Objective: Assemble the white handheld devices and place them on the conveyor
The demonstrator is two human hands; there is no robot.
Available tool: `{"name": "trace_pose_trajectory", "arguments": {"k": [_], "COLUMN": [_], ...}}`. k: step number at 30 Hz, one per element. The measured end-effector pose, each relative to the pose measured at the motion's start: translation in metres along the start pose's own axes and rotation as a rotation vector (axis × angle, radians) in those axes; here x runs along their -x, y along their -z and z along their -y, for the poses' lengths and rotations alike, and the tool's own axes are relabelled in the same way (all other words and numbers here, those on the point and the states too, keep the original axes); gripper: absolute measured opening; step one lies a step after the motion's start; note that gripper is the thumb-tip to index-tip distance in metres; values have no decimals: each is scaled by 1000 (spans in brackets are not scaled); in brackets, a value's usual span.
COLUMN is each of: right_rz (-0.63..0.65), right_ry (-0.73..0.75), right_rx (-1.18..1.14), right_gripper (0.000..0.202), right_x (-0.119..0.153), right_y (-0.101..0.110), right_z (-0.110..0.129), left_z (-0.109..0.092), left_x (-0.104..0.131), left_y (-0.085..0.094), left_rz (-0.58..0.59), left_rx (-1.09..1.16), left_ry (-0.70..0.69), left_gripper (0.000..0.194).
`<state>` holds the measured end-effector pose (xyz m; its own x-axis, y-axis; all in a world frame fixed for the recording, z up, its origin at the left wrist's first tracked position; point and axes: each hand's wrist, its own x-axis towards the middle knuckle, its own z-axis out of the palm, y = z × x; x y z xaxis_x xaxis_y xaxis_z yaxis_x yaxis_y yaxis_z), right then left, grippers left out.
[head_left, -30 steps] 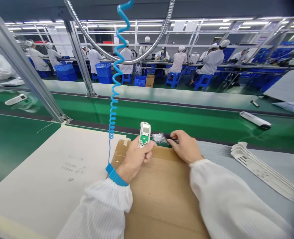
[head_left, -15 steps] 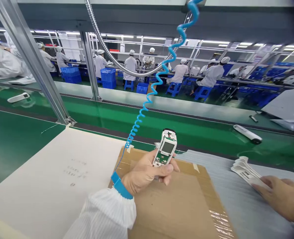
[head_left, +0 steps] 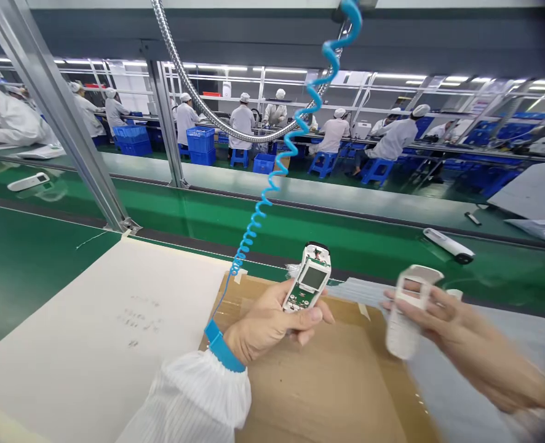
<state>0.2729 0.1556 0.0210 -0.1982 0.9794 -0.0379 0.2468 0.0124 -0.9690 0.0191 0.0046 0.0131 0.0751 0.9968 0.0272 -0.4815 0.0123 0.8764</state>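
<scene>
My left hand (head_left: 272, 320) holds a white handheld device (head_left: 308, 280) upright, its screen and green circuit board exposed. A blue strap (head_left: 224, 346) with a coiled blue cord (head_left: 254, 231) circles my left wrist. On the right, my right hand (head_left: 457, 329) grips a white plastic cover (head_left: 406, 314) with a window cut in it, slightly blurred, over the right edge of the cardboard (head_left: 328, 381). The device and the cover are apart. Part of another white piece (head_left: 454, 294) shows behind my right hand.
Beyond the cardboard runs a green conveyor belt (head_left: 254, 224) carrying white devices at left (head_left: 27, 181) and right (head_left: 448, 245). White board (head_left: 92, 332) lies at left. A metal post (head_left: 69, 123) rises at left. Several people in white work in the background.
My right hand has moved left and lifted a white cover from the pieces at the right. The device on the belt at right has shifted left. My left hand has barely moved.
</scene>
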Motion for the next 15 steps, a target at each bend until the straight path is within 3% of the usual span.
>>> {"name": "trace_pose_trajectory", "arguments": {"k": [2, 4, 7, 10, 15], "right_rz": [175, 233, 271, 352, 496], "right_ry": [-175, -193, -157, -101, -46], "right_rx": [-224, -419, -659, -738, -651], "right_gripper": [52, 48, 42, 38, 43], "right_x": [19, 31, 41, 43, 31], "right_y": [-48, -88, -129, -139, -117], "right_z": [15, 19, 11, 2, -11], "left_z": [4, 10, 19, 24, 20], "left_x": [-3, -7, -12, -14, -14], "left_y": [0, 1, 3, 6, 8], "left_rz": [-174, -313, -370, -416, -426], "left_rx": [-143, -277, -354, -351, -291], "left_ry": [-33, -88, -72, -1, 94], "left_gripper": [43, 41, 40, 38, 36]}}
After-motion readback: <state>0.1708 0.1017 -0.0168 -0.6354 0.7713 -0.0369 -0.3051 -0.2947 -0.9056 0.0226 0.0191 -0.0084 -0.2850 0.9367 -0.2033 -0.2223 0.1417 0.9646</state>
